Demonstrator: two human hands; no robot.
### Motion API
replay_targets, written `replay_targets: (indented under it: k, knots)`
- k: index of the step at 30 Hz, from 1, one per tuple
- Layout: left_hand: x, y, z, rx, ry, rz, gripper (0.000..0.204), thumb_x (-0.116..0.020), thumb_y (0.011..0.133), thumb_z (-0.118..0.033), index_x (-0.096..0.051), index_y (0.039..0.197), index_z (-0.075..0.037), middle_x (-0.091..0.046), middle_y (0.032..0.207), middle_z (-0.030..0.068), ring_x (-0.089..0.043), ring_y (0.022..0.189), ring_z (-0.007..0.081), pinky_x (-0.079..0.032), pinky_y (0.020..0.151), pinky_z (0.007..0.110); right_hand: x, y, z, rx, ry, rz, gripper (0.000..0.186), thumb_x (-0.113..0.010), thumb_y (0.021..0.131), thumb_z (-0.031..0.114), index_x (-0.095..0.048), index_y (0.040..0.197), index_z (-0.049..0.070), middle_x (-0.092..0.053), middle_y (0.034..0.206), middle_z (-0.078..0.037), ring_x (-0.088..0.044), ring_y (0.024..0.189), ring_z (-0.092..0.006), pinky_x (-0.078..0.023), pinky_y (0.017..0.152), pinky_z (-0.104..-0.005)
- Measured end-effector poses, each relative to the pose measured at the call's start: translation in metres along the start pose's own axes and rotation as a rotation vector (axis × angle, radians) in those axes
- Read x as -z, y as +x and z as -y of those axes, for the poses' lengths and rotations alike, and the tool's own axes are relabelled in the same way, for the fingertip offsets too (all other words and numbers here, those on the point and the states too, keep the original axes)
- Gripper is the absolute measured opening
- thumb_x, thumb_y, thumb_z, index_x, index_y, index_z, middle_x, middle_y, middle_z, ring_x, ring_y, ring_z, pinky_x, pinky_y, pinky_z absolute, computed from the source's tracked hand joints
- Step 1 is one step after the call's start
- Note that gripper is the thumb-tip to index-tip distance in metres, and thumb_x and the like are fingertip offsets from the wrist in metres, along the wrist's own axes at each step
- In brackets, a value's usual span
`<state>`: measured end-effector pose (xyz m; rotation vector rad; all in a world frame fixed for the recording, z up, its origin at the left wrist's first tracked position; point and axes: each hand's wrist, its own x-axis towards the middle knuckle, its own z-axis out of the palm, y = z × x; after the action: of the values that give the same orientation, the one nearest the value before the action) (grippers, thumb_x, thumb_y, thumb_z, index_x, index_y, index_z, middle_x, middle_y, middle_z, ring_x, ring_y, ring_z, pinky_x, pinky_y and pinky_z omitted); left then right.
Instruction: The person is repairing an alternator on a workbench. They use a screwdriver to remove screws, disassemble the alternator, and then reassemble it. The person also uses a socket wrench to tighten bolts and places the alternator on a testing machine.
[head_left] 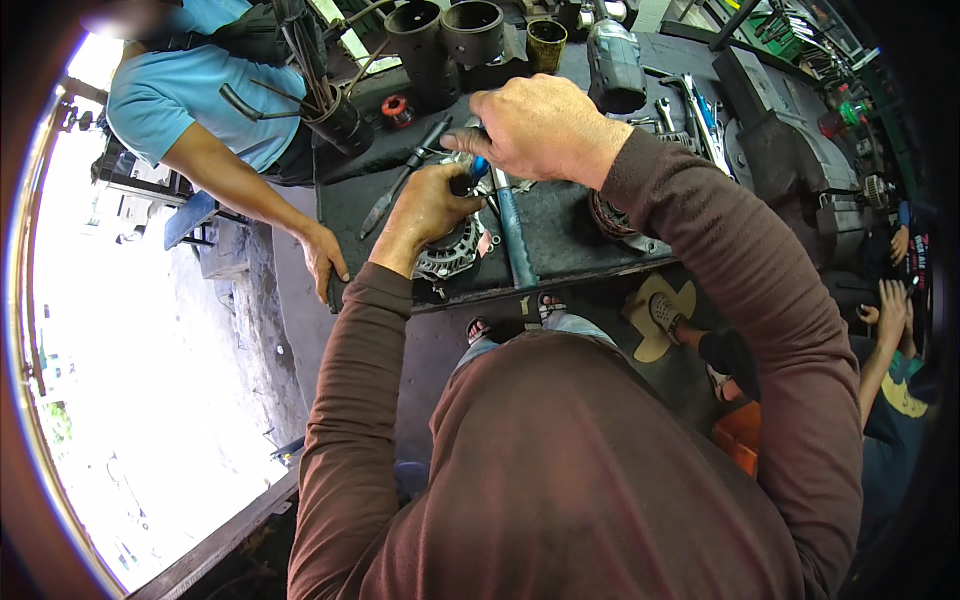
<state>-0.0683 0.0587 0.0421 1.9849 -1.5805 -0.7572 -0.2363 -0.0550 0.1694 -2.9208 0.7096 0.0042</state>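
Over the dark bench, my right hand is closed, knuckles up and thumb pointing left. What it grips is hidden beneath it. Just below and to its left, my left hand curls its fingers around something dark I cannot make out. A small blue piece shows between the two hands. Under my left hand lies a round silver metal housing with slots, like an alternator's end cover. Right of it rests a tool with a blue grip and a metal shaft, its far end covered by my right hand.
Dark metal cylinders and a can of rods stand at the back. A red spool sits nearby. Wrenches and a large dark casing lie right. A co-worker's hand rests at the bench's left corner.
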Motion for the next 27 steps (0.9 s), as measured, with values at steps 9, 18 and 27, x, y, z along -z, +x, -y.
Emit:
replay_targets:
  k: [9,18,27]
  knots:
    - [-0.005,0.003,0.011,0.034,-0.059,0.024,0.035,-0.084,0.093,-0.019,-0.078,0.122,0.0,-0.08,0.108,0.0227,-0.078,0.096,0.0286,-0.057,0.087,0.04,-0.006,0.003,0.003,-0.047,0.018,0.045,0.055,-0.061,0.107,0.047,-0.059,0.138,0.002,-0.078,0.104,-0.024,-0.078,0.099,-0.0439,-0.063,0.083,-0.0538]
    - [-0.014,0.01,0.04,-0.113,0.045,0.017,0.03,-0.083,0.093,-0.02,-0.079,0.116,-0.002,-0.079,0.102,0.0238,-0.076,0.089,0.0356,-0.056,0.082,0.045,-0.012,-0.003,0.003,-0.028,0.028,-0.063,0.06,-0.075,0.096,0.055,-0.074,0.121,0.0,-0.078,0.084,-0.016,-0.08,0.089,-0.0388,-0.063,0.08,-0.0498]
    - [-0.01,0.006,0.029,-0.079,-0.07,0.098,0.027,-0.078,0.095,-0.012,-0.075,0.118,0.004,-0.081,0.102,0.0218,-0.077,0.093,0.0239,-0.057,0.082,0.039,-0.013,-0.006,0.007,-0.01,0.176,0.056,0.055,-0.078,0.094,0.029,-0.059,0.138,0.002,-0.067,0.127,-0.025,-0.076,0.106,-0.0411,-0.061,0.083,-0.0492]
